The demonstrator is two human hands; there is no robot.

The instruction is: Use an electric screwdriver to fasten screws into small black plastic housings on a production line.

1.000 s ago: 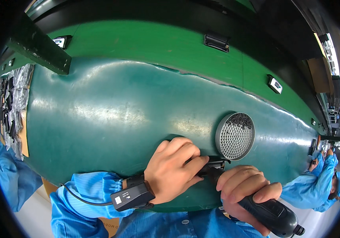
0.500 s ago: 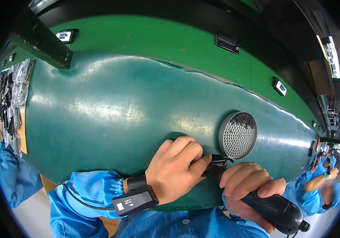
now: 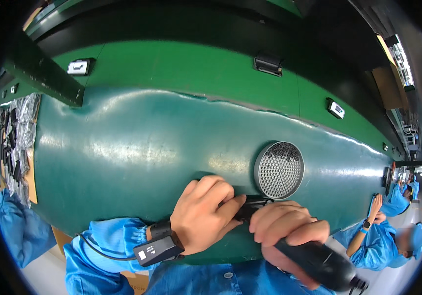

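Observation:
My right hand (image 3: 289, 226) is wrapped round a black electric screwdriver (image 3: 325, 265), its cord end pointing to the lower right and its front end toward my left hand. My left hand (image 3: 203, 211) pinches a small black part (image 3: 257, 200) against the green table mat. Fingers of both hands cover most of that part, and the screwdriver's tip cannot be made out. Just beyond my right hand stands a round grey tray (image 3: 277, 179) with a dimpled bottom. Small dark pieces, apparently screws (image 3: 287, 149), are heaped at its far side.
A green belt (image 3: 171, 64) runs along the far side, carrying a black device (image 3: 268, 64) and white-and-black devices (image 3: 335, 108). A dark post (image 3: 48, 73) rises at the left. Bagged black parts (image 3: 16, 137) lie at the left edge. Co-workers in blue sit at both sides.
The whole view has shifted a little, so the belt and table sit lower and further left. Both hands keep their grips close together. At the right, a co-worker's arms have moved.

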